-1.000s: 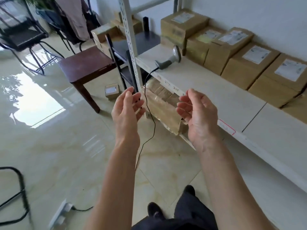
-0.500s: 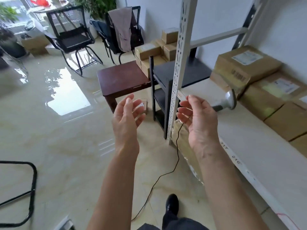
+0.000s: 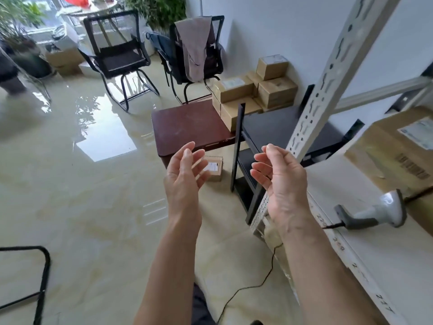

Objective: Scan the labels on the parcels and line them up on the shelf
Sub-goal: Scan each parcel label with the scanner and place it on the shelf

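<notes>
Hovering palms-inward, both hands, left (image 3: 185,177) and right (image 3: 280,181), loose and empty, small parcel (image 3: 212,167) on the floor beyond.

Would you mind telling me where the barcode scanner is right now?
In the head view the barcode scanner lies on the white shelf at the right, beside the large labelled parcel and just right of the empty right hand.

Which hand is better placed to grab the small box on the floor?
Left hand: empty, directly in front of the small box. Right hand, also empty, is over by the shelf post.
</notes>
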